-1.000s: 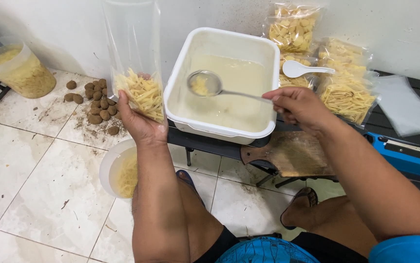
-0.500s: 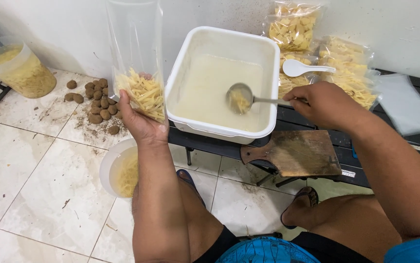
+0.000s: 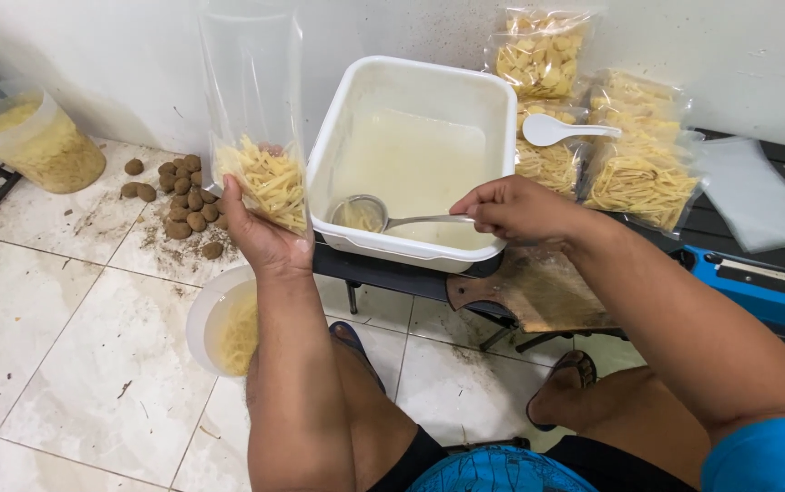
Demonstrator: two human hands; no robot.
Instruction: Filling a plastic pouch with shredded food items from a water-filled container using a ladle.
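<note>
Ladle (image 3: 362,214) dips in the white tub (image 3: 415,77), gripped by the right hand (image 3: 522,210); left hand (image 3: 260,239) grips a clear bag (image 3: 259,109) of fries.

The wall (image 3: 137,55) is white. The floor (image 3: 65,364) has big pale tiles with dirt. A low black counter (image 3: 775,182) stands right.

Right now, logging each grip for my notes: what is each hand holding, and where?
Left hand cups the clear bag under its filled bottom; right hand holds the ladle at its handle end.
</note>
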